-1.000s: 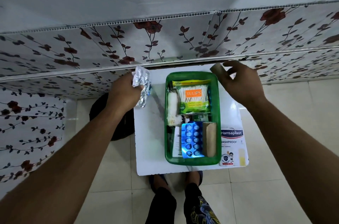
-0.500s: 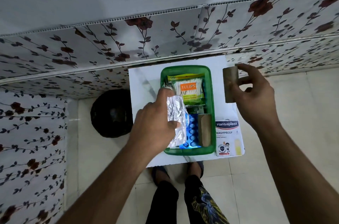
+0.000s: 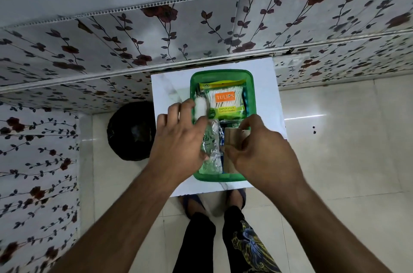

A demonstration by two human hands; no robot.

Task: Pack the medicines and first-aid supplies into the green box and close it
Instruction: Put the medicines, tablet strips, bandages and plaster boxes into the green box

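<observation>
The open green box (image 3: 250, 85) stands on a small white table (image 3: 169, 87). In its far half lies a Tulips cotton-swab pack (image 3: 224, 99), with a white gauze roll (image 3: 200, 107) to its left. My left hand (image 3: 178, 143) presses a silver foil blister strip (image 3: 211, 149) down into the near-left part of the box. My right hand (image 3: 261, 152) holds a small brown cardboard box (image 3: 233, 138) inside the near-right part. A blue blister pack (image 3: 221, 138) peeks out between them. The plaster box is hidden under my right hand.
A black round bin (image 3: 131, 132) sits on the tiled floor left of the table. A floral-patterned wall runs behind and to the left. My legs and feet (image 3: 214, 203) stand at the table's near edge. No lid is in view.
My left hand has lowered the foil strip into the box. My right hand has swung in from the right with the brown cardboard box and now covers the plaster box.
</observation>
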